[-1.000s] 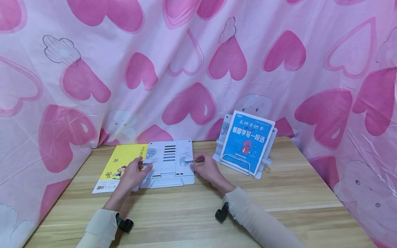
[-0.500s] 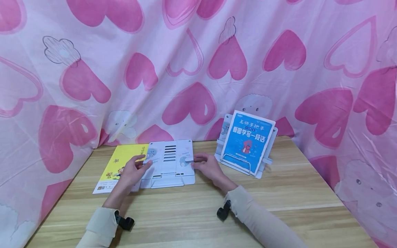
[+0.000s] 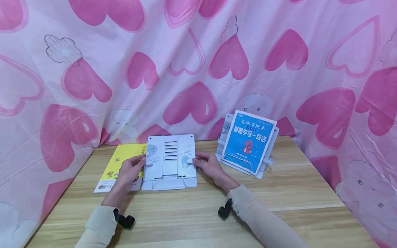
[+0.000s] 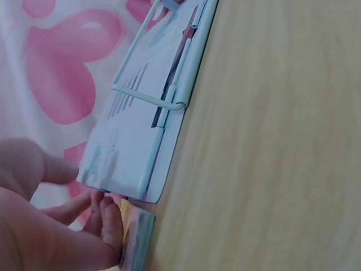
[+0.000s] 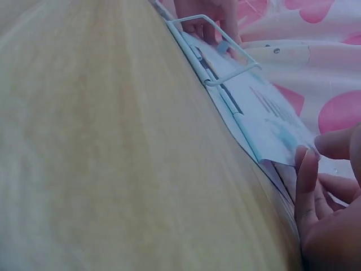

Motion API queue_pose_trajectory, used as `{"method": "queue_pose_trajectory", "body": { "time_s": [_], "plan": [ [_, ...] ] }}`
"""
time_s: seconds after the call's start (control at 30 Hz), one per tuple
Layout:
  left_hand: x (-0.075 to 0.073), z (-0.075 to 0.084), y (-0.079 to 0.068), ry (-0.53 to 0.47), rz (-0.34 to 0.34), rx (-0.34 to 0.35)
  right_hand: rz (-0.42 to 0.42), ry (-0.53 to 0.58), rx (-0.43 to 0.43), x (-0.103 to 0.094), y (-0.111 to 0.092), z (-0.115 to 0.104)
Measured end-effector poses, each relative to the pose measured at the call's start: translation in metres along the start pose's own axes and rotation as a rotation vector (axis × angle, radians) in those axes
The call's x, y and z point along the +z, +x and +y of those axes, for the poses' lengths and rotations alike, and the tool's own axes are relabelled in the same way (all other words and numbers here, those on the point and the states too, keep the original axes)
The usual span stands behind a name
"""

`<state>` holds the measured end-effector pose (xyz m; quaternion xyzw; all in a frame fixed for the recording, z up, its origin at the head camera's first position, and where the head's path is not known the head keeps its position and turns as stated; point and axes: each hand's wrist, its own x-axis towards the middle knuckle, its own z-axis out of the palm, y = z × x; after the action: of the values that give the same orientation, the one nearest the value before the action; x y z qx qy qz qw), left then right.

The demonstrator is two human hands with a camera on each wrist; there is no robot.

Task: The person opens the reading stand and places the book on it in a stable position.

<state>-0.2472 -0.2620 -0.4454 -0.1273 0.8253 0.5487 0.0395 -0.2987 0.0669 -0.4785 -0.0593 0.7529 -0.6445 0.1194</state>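
Observation:
A white book stand [image 3: 156, 175] with slots, small cartoon prints and a wire holder [image 3: 169, 188] at its front is at the back middle of the table, its panel tilted up off its base. My left hand [image 3: 128, 170] pinches the panel's left edge by the side tab. On the opposite edge, my right hand [image 3: 212, 168] pinches the other tab between thumb and fingers. In the right wrist view, the fingers [image 5: 307, 175] sit at the raised panel's corner, with a gap above the base. Left fingers reach behind the panel in the left wrist view.
Partly beneath the left forearm, a yellow book [image 3: 124, 153] lies left of the stand. At the right, a blue book [image 3: 248, 134] leans on a second white stand [image 3: 273, 139]. A pink heart-print curtain [image 3: 189, 103] hangs behind the wooden table [image 3: 192, 217].
The stand's panel has risen from nearly flat to a tilt, its top edge higher. Both hands have gone up slightly with it, still at the side tabs.

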Motion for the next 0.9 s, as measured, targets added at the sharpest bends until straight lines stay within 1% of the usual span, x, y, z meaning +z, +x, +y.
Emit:
{"method": "queue_pose_trajectory", "body": {
  "time_s": [0.23, 0.4, 0.47, 0.7, 0.9],
  "plan": [
    [0.004, 0.0, 0.001, -0.119, 0.092, -0.011, 0.005, 0.094, -0.04, 0.001, -0.001, 0.003],
    [0.003, 0.004, 0.001, -0.14, 0.154, 0.006, 0.008, 0.139, -0.083, 0.0, 0.0, 0.005],
    [0.003, 0.007, 0.0, -0.148, 0.164, 0.023, 0.006, 0.153, -0.097, -0.001, 0.0, 0.005],
    [-0.001, 0.011, -0.006, -0.192, 0.154, 0.06, -0.005, 0.205, -0.13, -0.003, -0.002, 0.003],
    [-0.001, 0.014, -0.007, -0.185, 0.192, 0.122, 0.016, 0.234, -0.156, -0.004, -0.004, 0.003]
  ]
}}
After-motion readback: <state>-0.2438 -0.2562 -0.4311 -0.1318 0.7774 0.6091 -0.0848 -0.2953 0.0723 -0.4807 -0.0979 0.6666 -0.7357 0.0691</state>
